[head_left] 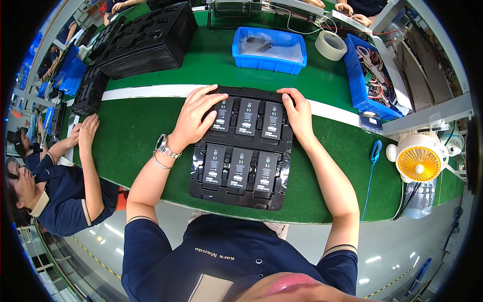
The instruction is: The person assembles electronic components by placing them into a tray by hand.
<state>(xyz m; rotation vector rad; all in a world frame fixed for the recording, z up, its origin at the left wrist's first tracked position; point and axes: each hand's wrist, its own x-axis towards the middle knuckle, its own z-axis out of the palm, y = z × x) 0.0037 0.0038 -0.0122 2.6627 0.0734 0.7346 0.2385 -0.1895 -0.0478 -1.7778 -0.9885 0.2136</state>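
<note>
Six white-printed black rectangular batteries in black plastic tray; left hand, right hand loosely spread, touching its far corners.

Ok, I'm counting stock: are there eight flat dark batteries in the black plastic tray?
No, the tray holds six batteries, in two rows of three.

Across your green table runs a white strip. Beyond it, ahead of you, a blue bin holds clear plastic bags, with a roll of tape just beside it. Farther right you have a second blue bin of tangled wires (scissors lie among them). Nearer you on that side are a yellow-fronted fan and a blue cord; a co-worker sits to your left.
</note>
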